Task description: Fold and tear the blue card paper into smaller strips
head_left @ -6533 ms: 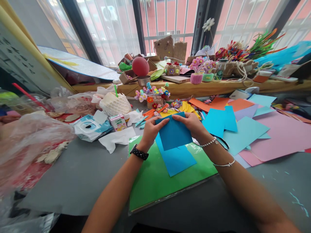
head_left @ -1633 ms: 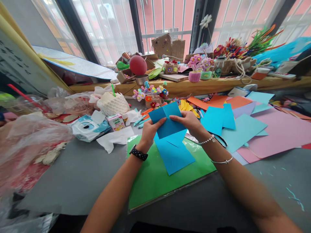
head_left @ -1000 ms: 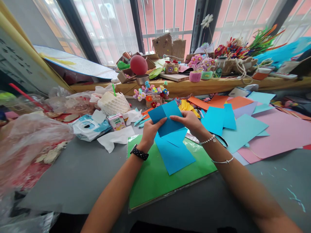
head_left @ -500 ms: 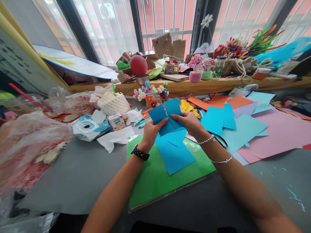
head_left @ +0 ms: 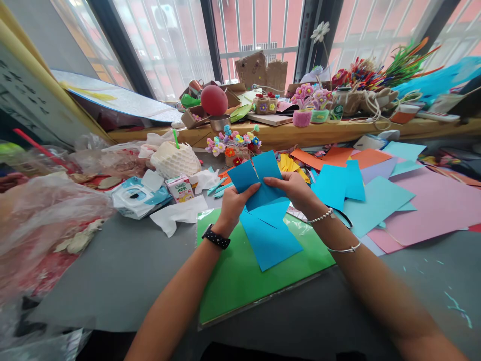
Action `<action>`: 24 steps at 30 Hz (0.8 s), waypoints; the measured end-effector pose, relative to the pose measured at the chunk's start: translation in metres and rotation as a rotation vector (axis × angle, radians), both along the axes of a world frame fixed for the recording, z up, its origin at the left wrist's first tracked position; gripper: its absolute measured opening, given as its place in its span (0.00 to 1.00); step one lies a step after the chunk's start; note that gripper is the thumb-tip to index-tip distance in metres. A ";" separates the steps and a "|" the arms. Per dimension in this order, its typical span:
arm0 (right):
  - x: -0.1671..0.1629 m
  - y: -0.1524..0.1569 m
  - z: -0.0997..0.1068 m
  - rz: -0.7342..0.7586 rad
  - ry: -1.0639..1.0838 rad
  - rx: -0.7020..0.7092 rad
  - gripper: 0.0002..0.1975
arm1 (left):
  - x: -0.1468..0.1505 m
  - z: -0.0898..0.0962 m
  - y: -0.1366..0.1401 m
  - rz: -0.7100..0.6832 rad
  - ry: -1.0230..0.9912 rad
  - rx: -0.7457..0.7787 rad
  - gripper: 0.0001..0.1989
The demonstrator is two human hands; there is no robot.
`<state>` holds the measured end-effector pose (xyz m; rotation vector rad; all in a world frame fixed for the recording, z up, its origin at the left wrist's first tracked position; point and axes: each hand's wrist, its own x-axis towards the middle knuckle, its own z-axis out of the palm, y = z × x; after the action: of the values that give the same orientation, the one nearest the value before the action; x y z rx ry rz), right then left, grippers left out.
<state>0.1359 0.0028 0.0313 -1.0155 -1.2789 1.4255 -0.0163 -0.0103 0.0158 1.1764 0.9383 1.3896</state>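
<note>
Between both hands, raised over the green sheet [head_left: 225, 291], is a piece of blue paper [head_left: 259, 195] with a slit running down from its far edge. My left hand [head_left: 235, 203] pinches its left side, thumb on top. On the right side my right hand [head_left: 295, 189] grips it the same way, the thumb lying near the slit's lower end. The fingers beneath the paper are hidden. Below, more blue paper [head_left: 272, 243] lies on the green sheet, with a cut line showing across it.
Blue, teal, orange and pink sheets [head_left: 436, 210] spread out to the right. Leftward lie a wipes pack [head_left: 139, 195], a small carton [head_left: 181, 189], tissue [head_left: 180, 213] and plastic bags [head_left: 48, 220]. Behind the hands stands a pot of crocheted flowers [head_left: 235, 150], before a cluttered windowsill.
The slit paper has shifted very slightly, its far edges tilting a little left and up. Both hands keep the same grip.
</note>
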 end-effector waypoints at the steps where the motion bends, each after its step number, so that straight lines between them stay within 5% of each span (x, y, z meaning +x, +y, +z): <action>1: -0.001 -0.001 0.001 0.009 0.021 -0.020 0.15 | 0.001 0.000 0.000 0.002 -0.014 0.007 0.15; 7: -0.003 -0.004 0.005 0.030 0.052 -0.051 0.16 | 0.001 0.000 -0.001 0.014 -0.037 0.041 0.14; 16: 0.001 -0.001 0.002 -0.030 -0.085 0.101 0.19 | -0.004 0.004 -0.001 -0.119 0.010 -0.041 0.18; 24: -0.001 -0.004 0.004 0.050 0.019 -0.004 0.16 | -0.006 0.006 0.000 -0.112 0.015 -0.063 0.15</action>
<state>0.1345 -0.0017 0.0351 -0.9764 -1.2960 1.4733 -0.0227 -0.0108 0.0214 1.1756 0.9068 1.2554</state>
